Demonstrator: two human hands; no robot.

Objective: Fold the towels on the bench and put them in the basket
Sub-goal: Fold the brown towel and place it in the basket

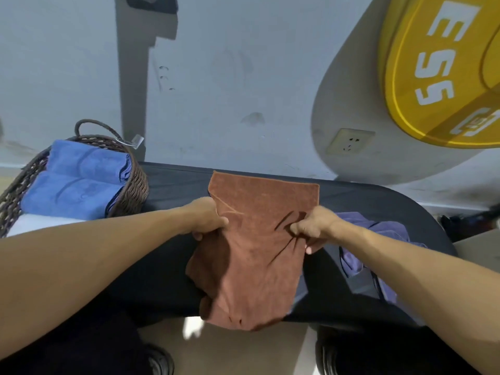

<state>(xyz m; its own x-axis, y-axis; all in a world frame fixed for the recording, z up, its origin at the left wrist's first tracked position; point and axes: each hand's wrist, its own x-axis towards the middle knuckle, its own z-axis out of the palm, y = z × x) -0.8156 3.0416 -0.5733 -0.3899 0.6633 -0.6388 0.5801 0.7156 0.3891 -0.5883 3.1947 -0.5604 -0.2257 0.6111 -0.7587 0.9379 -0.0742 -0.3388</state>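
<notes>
While both hands (L (209, 220), R (311, 228)) grip, brown towel (257, 253) hangs.

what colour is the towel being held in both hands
Rust brown, a plain reddish-brown towel with no pattern, seen best in the head view.

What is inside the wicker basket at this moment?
The wicker basket holds two folded blue towels side by side, with something white at its near edge. Anything beneath the towels is covered.
</notes>
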